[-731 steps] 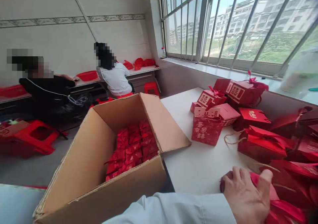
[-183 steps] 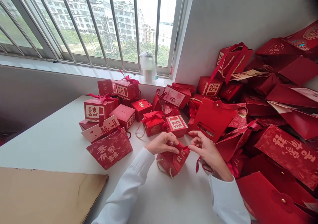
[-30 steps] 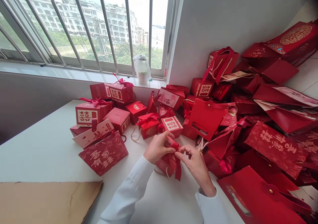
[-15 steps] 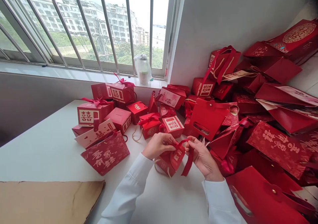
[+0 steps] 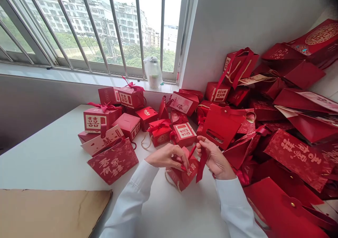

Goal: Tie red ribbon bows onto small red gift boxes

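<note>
A small red gift box (image 5: 185,174) with gold characters and a cord handle stands on the white table (image 5: 52,160) in front of me. My left hand (image 5: 166,157) rests on the box's top, fingers curled and pinching the red ribbon (image 5: 201,166) near the box. My right hand (image 5: 213,158) is closed on the same ribbon, holding a loop of it up while a tail hangs below. Both sleeves are white.
Several red gift boxes and bags (image 5: 126,111) crowd the table's far side, and a tall heap of red bags (image 5: 285,125) fills the right. A brown cardboard flap (image 5: 47,211) lies at the near left. A wrapped bottle (image 5: 153,72) stands on the windowsill.
My right hand has lifted the ribbon and drawn it slightly right. My left hand has shifted onto the box top. The box itself stays in place.
</note>
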`<move>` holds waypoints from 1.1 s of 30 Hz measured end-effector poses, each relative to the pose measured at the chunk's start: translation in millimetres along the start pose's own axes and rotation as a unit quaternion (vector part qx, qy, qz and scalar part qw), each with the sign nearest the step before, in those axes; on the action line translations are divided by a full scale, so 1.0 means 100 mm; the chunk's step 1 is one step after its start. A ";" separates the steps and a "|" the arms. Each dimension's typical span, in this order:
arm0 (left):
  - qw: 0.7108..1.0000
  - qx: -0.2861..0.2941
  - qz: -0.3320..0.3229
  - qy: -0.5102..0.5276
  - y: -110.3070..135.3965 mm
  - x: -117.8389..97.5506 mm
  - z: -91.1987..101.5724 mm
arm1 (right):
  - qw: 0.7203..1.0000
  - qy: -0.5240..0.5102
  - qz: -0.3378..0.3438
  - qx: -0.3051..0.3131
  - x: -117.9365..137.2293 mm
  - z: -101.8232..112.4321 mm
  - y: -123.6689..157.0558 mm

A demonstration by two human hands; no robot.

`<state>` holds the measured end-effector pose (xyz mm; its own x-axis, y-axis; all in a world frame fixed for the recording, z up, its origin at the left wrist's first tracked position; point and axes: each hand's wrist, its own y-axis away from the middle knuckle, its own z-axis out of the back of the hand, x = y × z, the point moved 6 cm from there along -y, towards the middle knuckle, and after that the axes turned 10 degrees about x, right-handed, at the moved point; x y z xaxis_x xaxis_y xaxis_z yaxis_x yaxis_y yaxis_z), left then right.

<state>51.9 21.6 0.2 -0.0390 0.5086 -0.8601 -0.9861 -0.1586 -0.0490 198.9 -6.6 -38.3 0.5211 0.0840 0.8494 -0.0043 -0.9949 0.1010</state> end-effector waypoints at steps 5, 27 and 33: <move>0.999 -0.023 0.021 -0.027 -0.04 0.06 0.00 | 0.998 0.022 -0.011 0.061 0.07 -0.23 -0.05; 0.966 -0.202 0.146 0.065 -0.12 0.15 -0.13 | 0.918 0.395 0.030 -0.026 0.24 -0.02 0.08; 0.968 -0.194 0.138 0.079 -0.11 0.18 -0.08 | 0.808 0.574 0.130 0.011 0.33 -0.12 0.20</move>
<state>63.1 25.2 -18.8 -0.2365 0.2702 -0.9333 -0.8060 -0.5910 0.0331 205.6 -23.1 -1.8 -0.6305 -0.1437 0.7628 0.0359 -0.9871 -0.1563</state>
